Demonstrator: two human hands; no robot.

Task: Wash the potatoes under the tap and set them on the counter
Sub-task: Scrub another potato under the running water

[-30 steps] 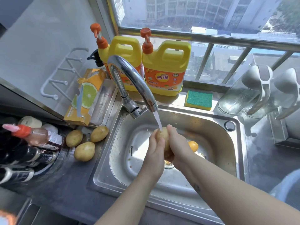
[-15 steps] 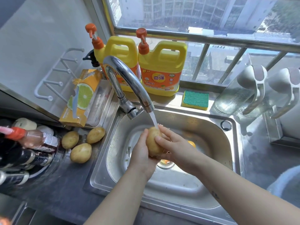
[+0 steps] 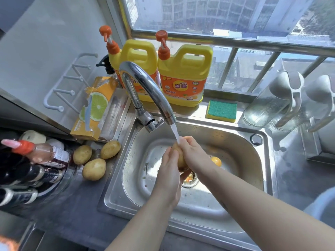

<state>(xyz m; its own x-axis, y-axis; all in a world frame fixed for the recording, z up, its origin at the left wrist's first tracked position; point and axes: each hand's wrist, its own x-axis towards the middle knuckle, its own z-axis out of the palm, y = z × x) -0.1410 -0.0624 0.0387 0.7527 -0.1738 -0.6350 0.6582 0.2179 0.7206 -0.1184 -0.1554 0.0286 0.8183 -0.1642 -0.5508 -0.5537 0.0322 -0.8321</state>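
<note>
A yellow-brown potato (image 3: 179,158) is held between both palms over the steel sink (image 3: 241,142). My left hand (image 3: 169,176) wraps its left side and my right hand (image 3: 193,154) covers its right side. Water runs from the chrome tap (image 3: 150,89) onto the top of the potato and my right fingers. Most of the potato is hidden by the hands. Three more potatoes lie on the dark counter (image 3: 72,212) left of the sink: one (image 3: 82,154), one (image 3: 110,149) and one (image 3: 94,169).
Two yellow detergent jugs (image 3: 184,75) and a green-yellow sponge (image 3: 222,111) sit on the window ledge. An orange box (image 3: 94,107) leans behind the potatoes. Bottles (image 3: 30,160) crowd the left counter. Glass jars (image 3: 272,104) stand at right. A small orange thing (image 3: 216,161) lies near the drain.
Both hands have turned the potato under the stream: my right hand slid from across its front back over its right side, and less of the potato shows now.
</note>
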